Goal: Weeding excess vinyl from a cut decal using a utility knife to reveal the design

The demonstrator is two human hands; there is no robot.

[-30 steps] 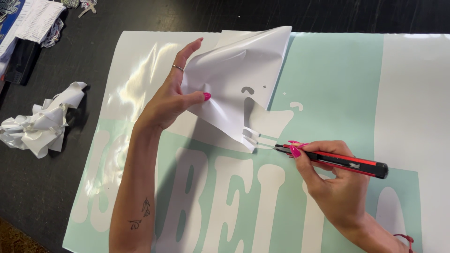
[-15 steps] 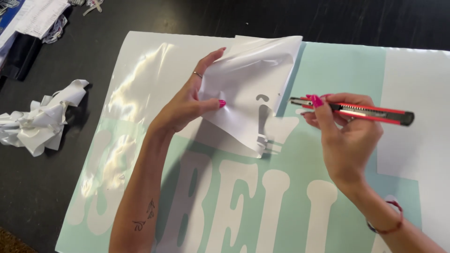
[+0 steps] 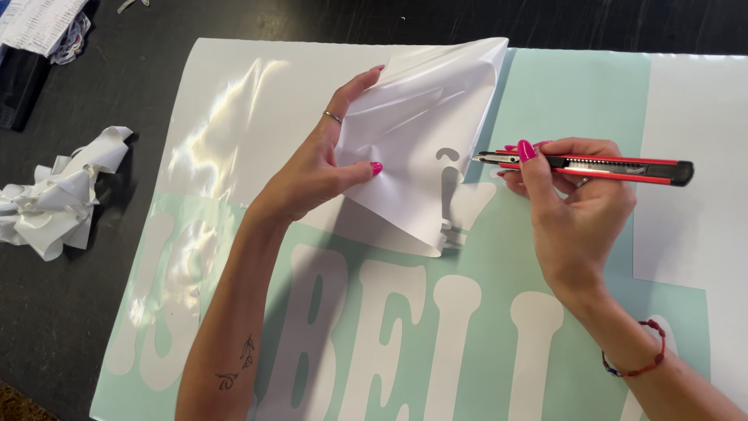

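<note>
Mid-weeding, it seems: the left hand (image 3: 312,168) pinches a lifted flap of white vinyl (image 3: 425,132) above the mint-green sheet (image 3: 569,93), the right hand (image 3: 573,203) clasps a red utility knife (image 3: 592,165) beside it; careful, shallow cutting looks needed.

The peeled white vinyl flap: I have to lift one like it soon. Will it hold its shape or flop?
The white vinyl flap probably flops: it curls and creases where the left hand pinches it. It likely weighs little, since a light pinch holds it up. Its glossy face may be slippery.
</note>
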